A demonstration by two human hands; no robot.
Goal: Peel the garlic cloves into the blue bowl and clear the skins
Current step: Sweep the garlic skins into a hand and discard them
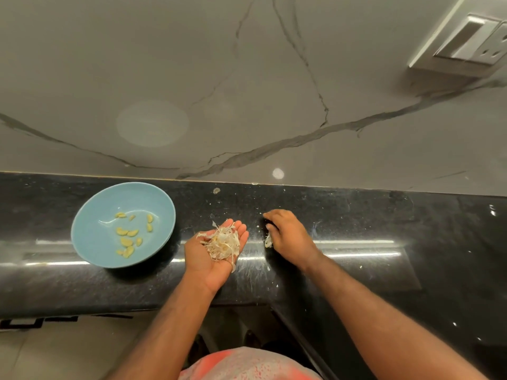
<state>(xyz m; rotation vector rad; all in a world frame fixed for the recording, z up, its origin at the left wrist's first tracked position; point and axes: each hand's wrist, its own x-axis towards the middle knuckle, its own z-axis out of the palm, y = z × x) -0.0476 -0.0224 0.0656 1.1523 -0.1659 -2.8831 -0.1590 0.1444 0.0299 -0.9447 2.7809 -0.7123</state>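
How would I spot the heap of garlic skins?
Start at the black speckled stone counter and find the round pale blue bowl on its left. Just right of the bowl, the left hand lies palm up, holding a heap of papery whitish garlic skins. Unlike the yellow peeled cloves in the bowl, it is thin pale shreds.

L hand (203, 260) palm-up w/ pile of skins (222, 242); R hand (289, 237) palm-down on black counter (384, 220), touching a scrap (268, 241). Peeled cloves (127, 242) in blue bowl (90, 215).

A grey-veined marble wall (247, 78) is rising behind the black speckled surface (411, 229); a white socket plate (472, 42) is sitting at two o'clock.
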